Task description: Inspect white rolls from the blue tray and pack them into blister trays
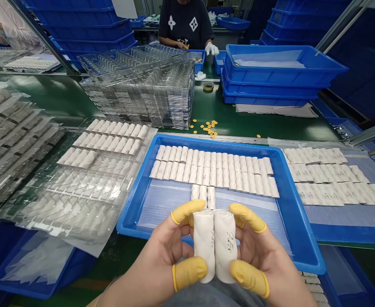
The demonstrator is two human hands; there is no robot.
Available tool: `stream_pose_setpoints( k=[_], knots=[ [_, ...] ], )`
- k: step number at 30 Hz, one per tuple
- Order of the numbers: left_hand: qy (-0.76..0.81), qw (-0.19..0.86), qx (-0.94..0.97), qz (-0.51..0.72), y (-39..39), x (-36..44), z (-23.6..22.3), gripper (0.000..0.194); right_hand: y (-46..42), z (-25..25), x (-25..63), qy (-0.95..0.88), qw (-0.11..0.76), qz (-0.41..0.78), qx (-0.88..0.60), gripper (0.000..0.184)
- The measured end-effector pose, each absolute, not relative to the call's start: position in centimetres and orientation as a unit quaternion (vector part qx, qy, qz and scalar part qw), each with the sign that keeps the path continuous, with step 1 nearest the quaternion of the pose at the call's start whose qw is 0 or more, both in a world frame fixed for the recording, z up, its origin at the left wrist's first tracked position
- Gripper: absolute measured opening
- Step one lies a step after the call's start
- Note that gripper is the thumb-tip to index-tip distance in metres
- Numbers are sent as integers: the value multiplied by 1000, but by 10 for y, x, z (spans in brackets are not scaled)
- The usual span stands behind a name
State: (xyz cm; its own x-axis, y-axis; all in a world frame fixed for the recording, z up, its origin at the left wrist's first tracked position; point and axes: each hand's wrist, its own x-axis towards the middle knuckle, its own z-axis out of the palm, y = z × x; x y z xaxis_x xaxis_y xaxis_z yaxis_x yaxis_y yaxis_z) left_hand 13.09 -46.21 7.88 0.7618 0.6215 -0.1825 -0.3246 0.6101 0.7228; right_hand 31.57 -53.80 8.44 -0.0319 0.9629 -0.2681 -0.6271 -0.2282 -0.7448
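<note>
My left hand point(165, 251) and my right hand point(258, 251) wear yellow finger cots and sit above a blue tray point(219, 143). My left hand is shut on one white wrapped cylinder point(204, 245), and my right hand is shut on a second point(225, 245). The two cylinders stand side by side, touching, and both carry dark handwritten marks. Just beyond my fingers, rows of similar white cylinders point(213, 168) lie packed across the tray on a translucent plastic sheet point(251, 204).
A green conveyor table point(69, 102) holds transparent blister trays with white cylinders point(111, 143), a tall stack of transparent trays point(139, 89), scattered gold discs point(208, 128) and a tape roll point(208, 87). More white cylinders point(318, 175) lie at right, beside stacked blue crates point(270, 72). A co-worker point(184, 25) sits opposite.
</note>
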Motion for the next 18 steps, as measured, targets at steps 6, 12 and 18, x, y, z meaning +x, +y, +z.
stream_pose_setpoints(
  k=[6,12,18],
  knots=[
    [226,860,361,281,-462,128,79,58,-539,88,316,-218,590,665,-403,52],
    [238,854,370,277,-464,128,79,51,-540,89,315,-235,581,664,-408,44],
    [297,839,379,252,-469,132,71,61,-540,85,308,-248,560,658,-438,37]
  ],
)
